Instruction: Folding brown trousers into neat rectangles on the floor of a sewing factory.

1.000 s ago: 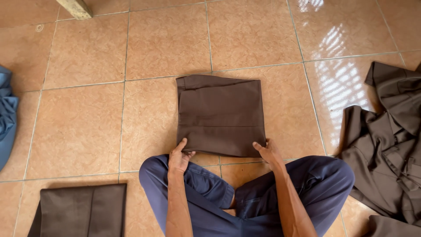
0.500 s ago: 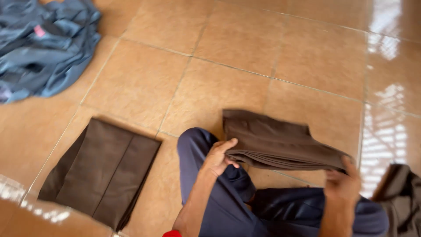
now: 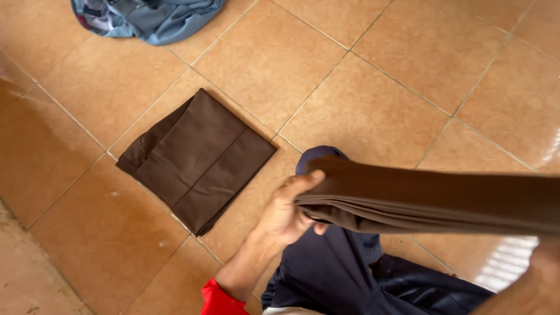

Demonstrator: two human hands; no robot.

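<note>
Blue clothes (image 3: 149, 16) lie top left; below, a folded brown cloth (image 3: 197, 158) on the tiles (image 3: 373, 105). Left hand (image 3: 286, 213) grips the edge of a lifted brown garment (image 3: 431, 198) above the knees. Right hand's (image 3: 534, 286) grip is unclear.

A folded brown garment (image 3: 431, 201), several layers thick, is held off the floor, stretched level from centre frame out toward 3 o'clock. Its near end is pinched in the left hand (image 3: 286, 213), thumb on top and fingers beneath; the layered edges show at that end. Its far end runs off frame.
</note>
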